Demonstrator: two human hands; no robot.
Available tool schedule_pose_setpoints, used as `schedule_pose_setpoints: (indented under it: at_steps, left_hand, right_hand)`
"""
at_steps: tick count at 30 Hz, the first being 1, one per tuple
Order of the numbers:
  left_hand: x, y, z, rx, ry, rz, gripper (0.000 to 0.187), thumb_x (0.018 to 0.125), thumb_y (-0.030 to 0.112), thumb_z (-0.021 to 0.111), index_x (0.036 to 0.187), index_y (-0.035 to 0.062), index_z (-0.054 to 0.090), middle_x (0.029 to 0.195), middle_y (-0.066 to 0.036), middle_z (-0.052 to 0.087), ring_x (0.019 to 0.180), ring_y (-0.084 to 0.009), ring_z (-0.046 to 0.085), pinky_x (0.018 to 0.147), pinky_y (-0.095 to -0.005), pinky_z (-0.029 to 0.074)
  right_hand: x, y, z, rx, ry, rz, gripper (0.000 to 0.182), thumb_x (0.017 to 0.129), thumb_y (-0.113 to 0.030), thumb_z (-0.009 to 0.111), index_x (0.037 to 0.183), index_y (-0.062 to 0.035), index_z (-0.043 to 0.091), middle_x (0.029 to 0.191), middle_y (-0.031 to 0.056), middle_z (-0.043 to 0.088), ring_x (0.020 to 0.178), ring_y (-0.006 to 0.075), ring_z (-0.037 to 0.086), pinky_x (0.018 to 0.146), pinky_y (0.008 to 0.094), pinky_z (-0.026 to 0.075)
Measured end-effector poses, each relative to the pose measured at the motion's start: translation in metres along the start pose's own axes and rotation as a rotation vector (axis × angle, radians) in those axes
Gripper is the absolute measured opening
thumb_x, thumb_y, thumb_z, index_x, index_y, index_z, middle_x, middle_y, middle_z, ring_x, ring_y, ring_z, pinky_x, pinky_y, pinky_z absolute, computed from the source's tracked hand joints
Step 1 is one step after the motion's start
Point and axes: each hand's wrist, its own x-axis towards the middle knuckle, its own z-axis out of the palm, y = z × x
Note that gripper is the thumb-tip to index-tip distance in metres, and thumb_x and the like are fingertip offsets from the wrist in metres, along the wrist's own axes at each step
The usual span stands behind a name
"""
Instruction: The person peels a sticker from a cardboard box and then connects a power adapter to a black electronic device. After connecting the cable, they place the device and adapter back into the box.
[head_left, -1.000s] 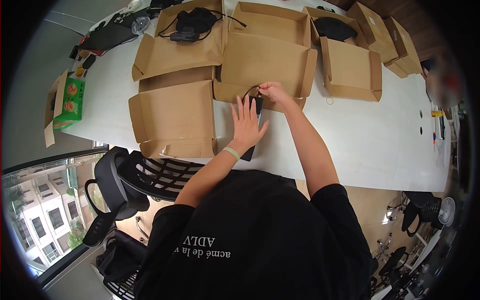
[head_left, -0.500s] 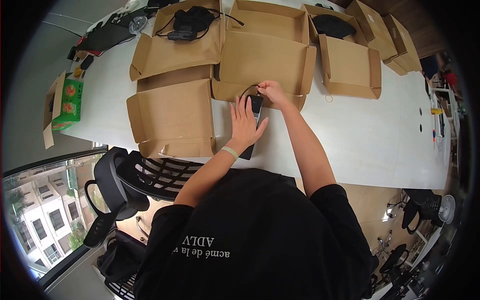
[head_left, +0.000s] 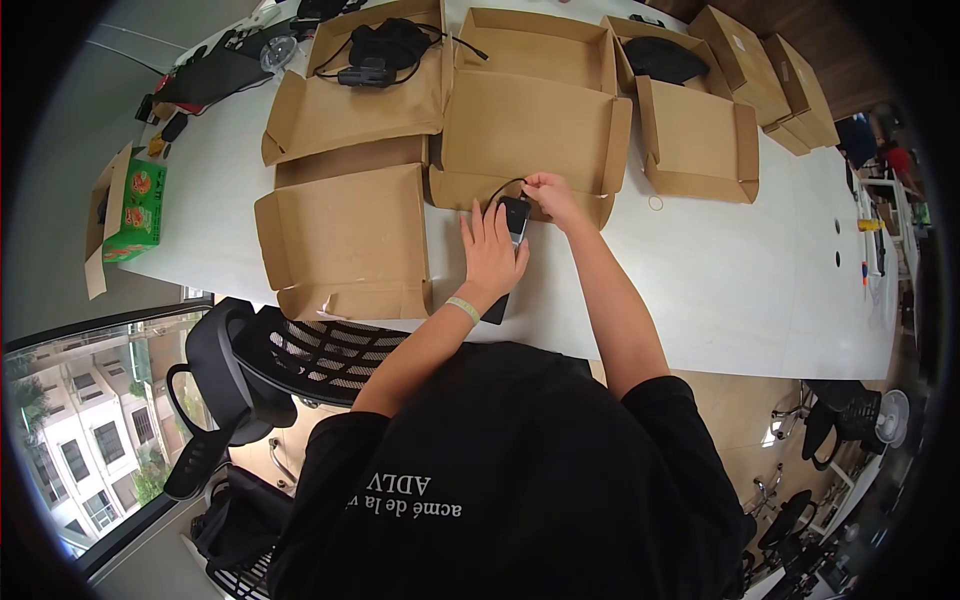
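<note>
My left hand (head_left: pixel 490 262) lies over a dark handheld device (head_left: pixel 516 214) near the table's front edge, fingers spread across its left side and thumb at its right. A black cable (head_left: pixel 497 190) curves at the device's far end. My right hand (head_left: pixel 550 197) pinches the cable's end there, against the top of the device. The plug itself is hidden by the fingers. A black flat part shows under my left wrist, by the table edge. Behind both hands stands an open cardboard box (head_left: pixel 530 130).
Another open box (head_left: pixel 345 240) is at the left, and one behind it holds a black pouch with cables (head_left: pixel 388 42). At the right is an open box with a black item (head_left: pixel 664 60), beside closed boxes (head_left: pixel 740 65). A green carton (head_left: pixel 137 208) stands far left; a chair (head_left: pixel 310 350) is below the table.
The whole view has shifted slightly. Both hands keep about the same places at the device, with my left thumb drawn closer to it.
</note>
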Motion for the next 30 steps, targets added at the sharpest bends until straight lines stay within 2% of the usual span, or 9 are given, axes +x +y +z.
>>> schedule_pose_setpoints:
  at_steps: [5, 7, 8, 11, 13, 17, 19, 23, 30]
  left_hand:
    - [0.000, 0.001, -0.001, 0.012, -0.024, -0.008, 0.068, 0.085, 0.031, 0.054, 0.134, -0.0090, 0.030, 0.138, -0.024, 0.034, 0.135, -0.0448, 0.020, 0.108, -0.0623, 0.013]
    - [0.000, 0.001, 0.001, 0.029, -0.019, -0.004, 0.068, 0.085, 0.032, 0.054, 0.135, -0.0081, 0.029, 0.138, -0.023, 0.034, 0.134, -0.0441, 0.022, 0.108, -0.0618, 0.013]
    - [0.000, 0.000, 0.001, 0.049, -0.012, -0.004, 0.069, 0.085, 0.034, 0.054, 0.135, -0.0073, 0.029, 0.137, -0.022, 0.035, 0.133, -0.0435, 0.023, 0.107, -0.0613, 0.014]
    - [-0.001, 0.001, 0.001, 0.045, -0.024, -0.019, 0.068, 0.085, 0.033, 0.054, 0.136, -0.0062, 0.029, 0.138, -0.022, 0.034, 0.133, -0.0431, 0.024, 0.107, -0.0606, 0.015]
    - [0.001, 0.001, 0.000, 0.023, -0.023, -0.023, 0.067, 0.085, 0.032, 0.054, 0.135, -0.0063, 0.030, 0.138, -0.022, 0.034, 0.134, -0.0434, 0.023, 0.107, -0.0609, 0.015]
    - [0.001, 0.002, -0.002, -0.003, -0.025, -0.020, 0.065, 0.085, 0.031, 0.055, 0.135, -0.0056, 0.031, 0.138, -0.022, 0.033, 0.133, -0.0435, 0.023, 0.107, -0.0611, 0.016]
    - [-0.002, 0.002, 0.000, -0.003, -0.029, -0.016, 0.066, 0.085, 0.031, 0.055, 0.135, -0.0053, 0.031, 0.139, -0.022, 0.033, 0.133, -0.0434, 0.023, 0.107, -0.0608, 0.016]
    - [0.000, 0.000, 0.001, -0.019, -0.024, -0.012, 0.067, 0.086, 0.031, 0.055, 0.136, -0.0048, 0.030, 0.140, -0.023, 0.032, 0.132, -0.0435, 0.024, 0.107, -0.0593, 0.017]
    - [0.000, -0.002, 0.004, -0.029, -0.012, 0.001, 0.067, 0.085, 0.032, 0.055, 0.136, -0.0042, 0.030, 0.139, -0.024, 0.032, 0.131, -0.0438, 0.026, 0.107, -0.0569, 0.020]
  right_hand:
    - [-0.011, -0.013, 0.000, 0.068, -0.005, 0.083, 0.012, 0.084, -0.014, 0.065, 0.085, -0.0022, 0.065, 0.075, -0.0004, 0.062, 0.063, 0.0085, 0.052, 0.057, 0.0247, 0.042]
    - [0.006, 0.006, 0.006, 0.018, 0.005, -0.188, 0.011, 0.085, -0.014, 0.065, 0.084, -0.0028, 0.065, 0.074, -0.0013, 0.061, 0.062, 0.0075, 0.051, 0.055, 0.0241, 0.041]
    - [0.008, 0.010, 0.007, 0.021, 0.008, -0.188, 0.011, 0.085, -0.014, 0.065, 0.084, -0.0028, 0.065, 0.074, -0.0013, 0.061, 0.062, 0.0075, 0.051, 0.055, 0.0241, 0.041]
    - [0.003, -0.001, 0.011, -0.344, 0.105, -0.208, 0.010, 0.084, -0.011, 0.065, 0.083, -0.0017, 0.065, 0.072, -0.0006, 0.061, 0.063, 0.0080, 0.052, 0.058, 0.0243, 0.042]
    - [-0.004, -0.011, 0.005, 0.073, -0.013, 0.045, 0.012, 0.084, -0.013, 0.065, 0.082, -0.0004, 0.065, 0.071, 0.0005, 0.062, 0.065, 0.0098, 0.054, 0.061, 0.0263, 0.044]
    - [-0.007, -0.008, 0.001, 0.027, -0.005, -0.054, 0.014, 0.085, -0.015, 0.066, 0.081, -0.0017, 0.065, 0.071, -0.0004, 0.062, 0.065, 0.0088, 0.053, 0.060, 0.0249, 0.043]
    - [-0.001, -0.002, 0.004, -0.199, 0.055, -0.150, 0.010, 0.088, -0.018, 0.065, 0.086, -0.0084, 0.064, 0.074, -0.0059, 0.058, 0.062, 0.0016, 0.044, 0.049, 0.0194, 0.028]
    - [-0.020, -0.025, 0.001, 0.089, 0.003, 0.098, 0.011, 0.086, -0.012, 0.066, 0.086, -0.0016, 0.064, 0.074, -0.0010, 0.062, 0.068, 0.0072, 0.053, 0.063, 0.0230, 0.043]
    - [-0.007, 0.003, 0.004, 0.010, 0.000, -0.171, 0.009, 0.089, -0.010, 0.062, 0.091, -0.0016, 0.062, 0.079, -0.0025, 0.061, 0.073, 0.0058, 0.052, 0.068, 0.0206, 0.042]
